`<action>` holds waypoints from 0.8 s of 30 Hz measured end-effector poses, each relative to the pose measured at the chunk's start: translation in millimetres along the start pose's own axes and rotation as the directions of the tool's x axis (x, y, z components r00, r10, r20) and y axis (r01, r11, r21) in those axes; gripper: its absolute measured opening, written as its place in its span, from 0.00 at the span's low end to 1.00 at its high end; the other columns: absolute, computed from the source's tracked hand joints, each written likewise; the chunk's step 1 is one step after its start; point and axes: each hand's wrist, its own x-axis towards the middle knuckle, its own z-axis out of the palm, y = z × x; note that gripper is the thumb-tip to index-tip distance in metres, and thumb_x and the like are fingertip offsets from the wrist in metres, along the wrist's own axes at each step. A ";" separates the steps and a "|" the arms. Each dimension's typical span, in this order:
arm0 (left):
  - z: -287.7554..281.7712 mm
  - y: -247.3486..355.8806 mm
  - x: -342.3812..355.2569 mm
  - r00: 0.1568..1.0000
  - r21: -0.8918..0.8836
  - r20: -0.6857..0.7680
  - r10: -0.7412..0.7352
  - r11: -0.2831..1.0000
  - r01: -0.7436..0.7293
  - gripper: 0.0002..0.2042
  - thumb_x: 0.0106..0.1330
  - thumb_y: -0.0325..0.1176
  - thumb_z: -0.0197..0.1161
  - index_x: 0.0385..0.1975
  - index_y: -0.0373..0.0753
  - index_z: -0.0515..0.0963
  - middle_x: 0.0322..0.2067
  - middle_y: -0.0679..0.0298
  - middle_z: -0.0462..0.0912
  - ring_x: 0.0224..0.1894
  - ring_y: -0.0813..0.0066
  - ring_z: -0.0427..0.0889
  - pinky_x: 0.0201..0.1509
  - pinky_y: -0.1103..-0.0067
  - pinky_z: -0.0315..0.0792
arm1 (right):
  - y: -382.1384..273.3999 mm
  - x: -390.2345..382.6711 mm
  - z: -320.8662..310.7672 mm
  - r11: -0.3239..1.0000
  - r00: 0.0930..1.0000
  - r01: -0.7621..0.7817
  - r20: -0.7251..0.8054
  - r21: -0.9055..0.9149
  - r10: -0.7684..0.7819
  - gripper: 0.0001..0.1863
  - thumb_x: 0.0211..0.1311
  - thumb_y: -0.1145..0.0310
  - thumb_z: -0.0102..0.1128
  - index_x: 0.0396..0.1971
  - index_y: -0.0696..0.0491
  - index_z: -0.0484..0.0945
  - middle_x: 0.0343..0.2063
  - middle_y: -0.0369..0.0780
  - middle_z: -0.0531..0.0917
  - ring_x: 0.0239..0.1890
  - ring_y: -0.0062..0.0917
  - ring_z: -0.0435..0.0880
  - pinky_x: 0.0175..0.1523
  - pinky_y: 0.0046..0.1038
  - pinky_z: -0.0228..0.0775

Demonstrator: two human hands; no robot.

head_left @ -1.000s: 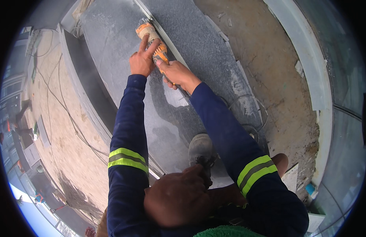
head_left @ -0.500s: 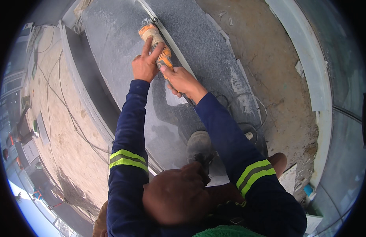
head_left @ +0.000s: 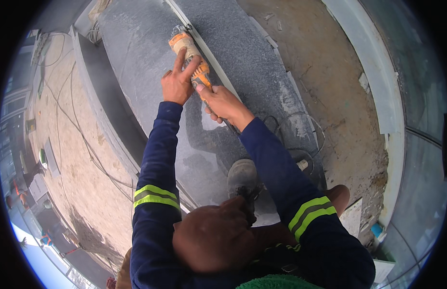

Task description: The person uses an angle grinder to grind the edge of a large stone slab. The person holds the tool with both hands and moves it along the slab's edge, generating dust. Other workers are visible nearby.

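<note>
An orange power grinder [head_left: 180, 40] with tan wrapping lies at a slant over the grey speckled stone slab [head_left: 252, 58], just beside a long pale straight strip [head_left: 217, 67]. My left hand [head_left: 177, 81] lies over the grinder's body from the left, fingers curled on it. My right hand [head_left: 222, 103] grips the rear handle, thumb along its top; a dark cord leaves beneath it. The grinder's head is at the strip's left edge; its cutting part is too small to make out.
A dark channel [head_left: 103, 82] and pale dusty floor [head_left: 74, 154] with cables are on the left. A rough dirt strip [head_left: 348, 144] and glass panels [head_left: 421, 183] run on the right. A grey shoe [head_left: 241, 173] and bare skin, apparently a leg, are below my arms.
The grinder and both hands have shifted slightly right and toward me along the strip since a second ago, mostly in the first half second. The grip looks the same.
</note>
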 end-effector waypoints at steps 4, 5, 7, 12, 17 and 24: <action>2.6 -7.5 6.9 1.000 0.027 0.014 -0.017 0.999 0.017 0.34 0.58 0.41 0.79 0.68 0.72 0.78 0.77 0.63 0.77 0.43 0.57 0.97 0.47 0.66 0.91 | -7.0 11.1 -0.6 1.000 1.000 0.000 0.016 -0.005 0.000 0.34 0.87 0.39 0.49 0.41 0.60 0.79 0.23 0.36 0.79 0.15 0.19 0.77 0.16 0.27 0.63; 3.0 -9.9 9.7 0.998 0.045 0.048 -0.033 0.999 0.030 0.34 0.58 0.41 0.79 0.68 0.72 0.78 0.77 0.63 0.77 0.44 0.57 0.97 0.47 0.66 0.91 | -10.1 14.5 -0.3 1.000 1.000 0.005 0.020 -0.001 -0.005 0.34 0.87 0.39 0.49 0.41 0.60 0.79 0.23 0.36 0.79 0.15 0.19 0.77 0.16 0.27 0.63; 7.3 -15.2 15.5 0.992 0.083 0.108 -0.062 0.995 0.053 0.34 0.59 0.41 0.78 0.68 0.73 0.77 0.77 0.63 0.77 0.44 0.57 0.97 0.47 0.66 0.91 | -14.9 22.9 0.0 0.999 1.000 0.009 0.001 0.031 -0.009 0.33 0.87 0.40 0.50 0.41 0.60 0.79 0.22 0.36 0.78 0.16 0.19 0.77 0.16 0.27 0.63; 20.3 -24.6 26.3 0.998 0.038 0.046 -0.041 0.999 0.039 0.35 0.58 0.40 0.80 0.68 0.74 0.77 0.78 0.61 0.77 0.41 0.56 0.97 0.47 0.66 0.91 | -15.0 42.4 -4.6 0.996 0.999 0.027 0.040 0.086 -0.031 0.34 0.84 0.36 0.54 0.46 0.60 0.79 0.23 0.36 0.78 0.16 0.17 0.75 0.17 0.24 0.64; 20.7 -21.2 22.2 0.997 0.061 0.070 -0.044 0.997 0.040 0.36 0.57 0.39 0.81 0.67 0.74 0.78 0.78 0.61 0.76 0.41 0.57 0.97 0.46 0.66 0.91 | -10.1 39.6 -3.4 0.999 1.000 -0.001 0.017 0.038 0.001 0.35 0.85 0.35 0.52 0.45 0.60 0.79 0.23 0.35 0.78 0.16 0.18 0.75 0.17 0.25 0.65; 7.0 -1.9 1.4 0.999 0.031 0.026 -0.034 0.999 0.033 0.33 0.57 0.39 0.81 0.65 0.72 0.80 0.77 0.59 0.78 0.40 0.59 0.96 0.45 0.68 0.90 | 0.4 7.4 -1.9 1.000 1.000 0.001 0.025 0.006 -0.002 0.35 0.84 0.35 0.53 0.44 0.59 0.79 0.22 0.35 0.78 0.16 0.18 0.76 0.17 0.25 0.65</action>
